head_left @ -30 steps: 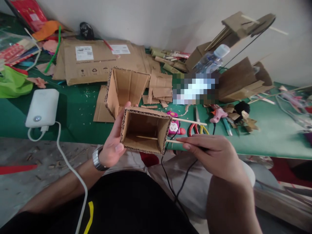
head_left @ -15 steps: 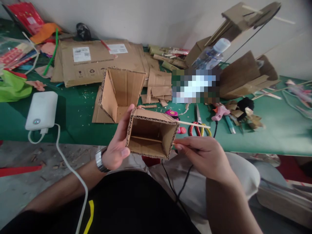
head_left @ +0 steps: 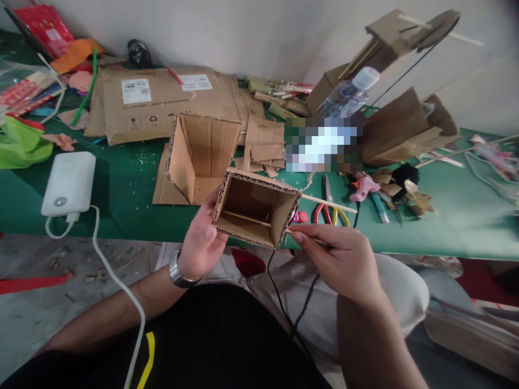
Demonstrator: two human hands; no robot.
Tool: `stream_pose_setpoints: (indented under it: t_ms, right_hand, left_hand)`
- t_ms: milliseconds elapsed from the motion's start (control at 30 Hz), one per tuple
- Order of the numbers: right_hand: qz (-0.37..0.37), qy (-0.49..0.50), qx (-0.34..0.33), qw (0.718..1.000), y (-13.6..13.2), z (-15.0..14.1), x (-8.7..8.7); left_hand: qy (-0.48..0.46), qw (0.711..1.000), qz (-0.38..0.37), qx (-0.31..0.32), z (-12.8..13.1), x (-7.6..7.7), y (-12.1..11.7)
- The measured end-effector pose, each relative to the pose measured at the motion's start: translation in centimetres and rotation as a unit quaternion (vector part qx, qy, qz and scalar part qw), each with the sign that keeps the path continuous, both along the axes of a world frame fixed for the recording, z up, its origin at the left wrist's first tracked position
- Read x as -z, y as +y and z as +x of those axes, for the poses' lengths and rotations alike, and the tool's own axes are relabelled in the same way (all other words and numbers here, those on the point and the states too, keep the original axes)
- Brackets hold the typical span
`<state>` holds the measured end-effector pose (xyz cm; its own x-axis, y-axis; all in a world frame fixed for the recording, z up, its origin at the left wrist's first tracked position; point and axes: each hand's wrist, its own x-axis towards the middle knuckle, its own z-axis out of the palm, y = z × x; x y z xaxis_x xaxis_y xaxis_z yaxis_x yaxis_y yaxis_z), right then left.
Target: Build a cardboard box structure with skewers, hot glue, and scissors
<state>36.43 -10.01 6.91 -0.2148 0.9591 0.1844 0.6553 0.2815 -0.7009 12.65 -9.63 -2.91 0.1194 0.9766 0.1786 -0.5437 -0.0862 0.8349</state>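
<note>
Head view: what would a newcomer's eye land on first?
Probably the open cardboard box at the centre, held in the left hand while the right hand pinches a thin stick at its side. Behind it to the right, a bright pixelated patch stands out. At far left, a white device lies on the green table.

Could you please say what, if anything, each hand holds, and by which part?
Left hand: cardboard box, by its left side. Right hand: thin stick, by its outer part.
</note>
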Motion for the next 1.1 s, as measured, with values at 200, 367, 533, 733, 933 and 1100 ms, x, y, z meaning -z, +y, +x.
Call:
stream_pose_setpoints:
  t_ms: [200, 367, 533, 733, 933, 1100]
  right_hand:
    - [0.026, -0.005, -0.018, 0.999, 0.0, -0.1, 0.2]
    - [0.051, -0.012, -0.032, 0.998, -0.1, -0.1, 0.2]
    - [0.073, -0.005, -0.038, 0.997, -0.1, 0.1, 0.1]
    - [0.082, -0.03, -0.044, 0.995, -0.5, -0.3, -1.1]
    - [0.128, -0.07, -0.023, 0.989, -1.5, -1.0, -2.3]
    - [0.145, -0.1, -0.019, 0.984, -2.1, -1.4, -3.1]
  left_hand:
    - [-0.105, 0.991, -0.085, 0.015, -0.2, -1.1, -0.4]
    - [-0.15, 0.978, -0.143, 0.011, -0.2, -2.2, -0.6]
    - [-0.134, 0.986, -0.1, 0.005, 0.0, -2.3, -0.7]
    - [-0.111, 0.987, -0.113, -0.014, -0.4, -2.0, -0.5]
    - [-0.102, 0.98, -0.157, -0.071, -0.6, -0.8, -0.5]
    - [-0.1, 0.978, -0.164, -0.084, -0.6, -0.5, -0.8]
